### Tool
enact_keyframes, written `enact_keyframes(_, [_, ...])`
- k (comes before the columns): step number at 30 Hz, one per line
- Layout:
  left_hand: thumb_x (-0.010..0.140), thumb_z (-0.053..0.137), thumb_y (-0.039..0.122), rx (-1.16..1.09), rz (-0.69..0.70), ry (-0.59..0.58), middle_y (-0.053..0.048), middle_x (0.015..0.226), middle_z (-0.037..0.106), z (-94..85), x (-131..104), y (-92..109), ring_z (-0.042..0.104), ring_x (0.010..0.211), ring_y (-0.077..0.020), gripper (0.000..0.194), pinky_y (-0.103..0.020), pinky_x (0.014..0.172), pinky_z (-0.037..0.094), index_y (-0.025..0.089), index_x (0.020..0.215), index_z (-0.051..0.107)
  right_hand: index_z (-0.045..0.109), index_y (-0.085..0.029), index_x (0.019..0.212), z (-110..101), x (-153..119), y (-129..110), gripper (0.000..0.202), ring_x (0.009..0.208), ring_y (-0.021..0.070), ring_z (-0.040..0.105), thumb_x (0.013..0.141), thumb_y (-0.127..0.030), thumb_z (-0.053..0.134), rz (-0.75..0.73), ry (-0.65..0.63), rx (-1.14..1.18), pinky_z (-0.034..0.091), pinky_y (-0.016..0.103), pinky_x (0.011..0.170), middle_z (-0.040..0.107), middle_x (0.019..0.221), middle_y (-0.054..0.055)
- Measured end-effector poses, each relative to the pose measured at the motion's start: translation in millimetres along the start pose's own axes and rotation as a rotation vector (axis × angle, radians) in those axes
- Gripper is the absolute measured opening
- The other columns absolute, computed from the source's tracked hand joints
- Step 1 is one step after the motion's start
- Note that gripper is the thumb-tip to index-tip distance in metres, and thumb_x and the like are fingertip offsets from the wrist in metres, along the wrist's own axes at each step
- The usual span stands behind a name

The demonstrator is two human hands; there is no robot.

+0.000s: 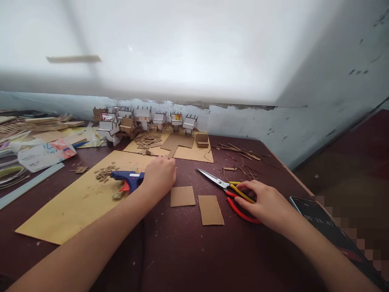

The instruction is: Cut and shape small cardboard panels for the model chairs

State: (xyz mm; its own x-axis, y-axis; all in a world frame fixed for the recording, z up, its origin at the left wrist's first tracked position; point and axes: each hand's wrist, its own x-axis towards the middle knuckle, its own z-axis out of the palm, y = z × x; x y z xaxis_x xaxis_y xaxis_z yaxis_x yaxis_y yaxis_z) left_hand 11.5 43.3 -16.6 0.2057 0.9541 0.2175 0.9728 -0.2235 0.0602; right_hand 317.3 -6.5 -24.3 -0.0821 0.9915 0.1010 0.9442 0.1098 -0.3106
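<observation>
My left hand point(161, 173) is closed, knuckles up, and a narrow cardboard strip point(173, 151) sticks out past its fingers. Just left of that hand a blue hot glue gun point(129, 178) with an orange trigger lies on a yellow sheet point(75, 202). My right hand point(263, 200) has its fingers curled on the yellow and red handles of a pair of scissors point(226, 184). The scissors' blades point to the far left, over the dark table. Between my hands lie two cut cardboard rectangles, a left piece point(182, 196) and a right piece point(211, 210).
Several small chair-like cardboard models point(142, 115) stand along the wall. Before them, cardboard scraps point(148, 141) and a larger cardboard sheet point(178, 142) lie on yellow paper. Thin offcuts point(240, 152) litter the right. A phone point(322, 223) showing a timer rests near the right edge.
</observation>
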Motion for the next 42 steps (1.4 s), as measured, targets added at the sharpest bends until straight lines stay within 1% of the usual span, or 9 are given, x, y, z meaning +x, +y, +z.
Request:
enact_keyframes(4, [0.094, 0.052, 0.022, -0.015, -0.060, -0.054, -0.014, 0.103, 0.075, -3.9, 3, -6, 0.070, 0.098, -0.0276, 0.025, -0.036, 0.080, 0.053, 0.017, 0.092, 0.076, 0.077, -0.022, 0.112, 6, 1, 1, 0.035, 0.092, 0.0284, 0.075, 0.084, -0.040, 0.067, -0.004, 0.000, -0.027, 0.054, 0.035, 0.074, 0.077, 0.113, 0.010])
enact_keyframes(7, [0.093, 0.053, 0.030, -0.046, -0.117, -0.066, -0.009, 0.104, 0.078, -23.2, 4, -25, 0.071, 0.099, -0.0262, 0.026, -0.033, 0.078, 0.052, 0.022, 0.097, 0.078, 0.077, -0.021, 0.113, 9, 4, 4, 0.037, 0.093, 0.0302, 0.075, 0.085, -0.041, 0.064, 0.002, -0.004, -0.035, 0.054, 0.037, 0.074, 0.077, 0.114, 0.011])
enact_keyframes(14, [0.097, 0.044, 0.028, 0.070, -0.353, -0.019, -0.008, 0.103, 0.078, -86.3, -34, -131, 0.067, 0.099, -0.0254, 0.034, -0.029, 0.079, 0.045, 0.016, 0.104, 0.075, 0.077, -0.020, 0.111, 10, 5, 4, 0.037, 0.091, 0.0313, 0.074, 0.086, -0.042, 0.061, -0.011, -0.016, -0.025, 0.055, 0.039, 0.073, 0.078, 0.107, 0.011])
enact_keyframes(17, [0.092, 0.047, 0.015, 0.132, -0.398, -0.066, -0.006, 0.093, 0.077, -86.3, -59, -171, 0.067, 0.090, -0.0218, 0.025, -0.026, 0.078, 0.044, 0.014, 0.090, 0.072, 0.077, -0.022, 0.110, 11, 4, 2, 0.034, 0.093, 0.0313, 0.074, 0.088, -0.041, 0.060, -0.026, 0.003, -0.015, 0.054, 0.039, 0.075, 0.077, 0.108, 0.011])
enact_keyframes(21, [0.089, 0.052, 0.009, 0.182, -0.417, -0.106, -0.002, 0.096, 0.077, -68.8, -80, -202, 0.067, 0.096, -0.0209, 0.020, -0.025, 0.083, 0.044, 0.017, 0.092, 0.070, 0.076, -0.022, 0.109, 12, 3, 1, 0.031, 0.096, 0.0315, 0.074, 0.088, -0.038, 0.061, -0.026, 0.021, 0.001, 0.055, 0.039, 0.077, 0.077, 0.110, 0.011])
enact_keyframes(26, [0.102, 0.048, 0.019, 0.181, -0.419, -0.178, -0.008, 0.110, 0.074, -54.0, -81, -225, 0.067, 0.111, -0.0261, 0.025, -0.036, 0.097, 0.050, 0.015, 0.110, 0.071, 0.076, -0.021, 0.115, 11, 6, 4, 0.036, 0.102, 0.0321, 0.073, 0.087, -0.039, 0.062, -0.012, 0.015, 0.030, 0.055, 0.041, 0.082, 0.076, 0.117, 0.011])
enact_keyframes(32, [0.099, 0.066, 0.039, 0.145, -0.433, -0.271, -0.010, 0.130, 0.064, -49.7, -74, -245, 0.067, 0.111, -0.0261, 0.039, -0.047, 0.093, 0.059, 0.016, 0.130, 0.062, 0.076, -0.022, 0.118, 9, 9, 5, 0.042, 0.102, 0.0324, 0.073, 0.082, -0.042, 0.065, 0.014, 0.003, 0.071, 0.056, 0.041, 0.082, 0.077, 0.115, 0.009])
enact_keyframes(37, [0.102, 0.055, 0.031, 0.114, -0.399, -0.203, -0.009, 0.107, 0.070, -46.6, -79, -240, 0.066, 0.107, -0.0252, 0.022, -0.041, 0.095, 0.052, 0.013, 0.099, 0.066, 0.077, -0.027, 0.110, 3, 4, -2, 0.034, 0.089, 0.0272, 0.073, 0.082, -0.037, 0.063, 0.020, 0.005, 0.125, 0.054, 0.036, 0.073, 0.078, 0.103, 0.005])
enact_keyframes(42, [0.093, 0.046, 0.024, 0.095, -0.434, -0.060, -0.006, 0.081, 0.063, -57.0, -81, -230, 0.063, 0.093, -0.0286, 0.014, -0.029, 0.079, 0.042, 0.021, 0.080, 0.050, 0.078, -0.026, 0.104, -3, 2, -12, 0.031, 0.082, 0.0254, 0.071, 0.083, -0.042, 0.061, 0.025, 0.065, 0.185, 0.050, 0.036, 0.070, 0.077, 0.098, 0.005])
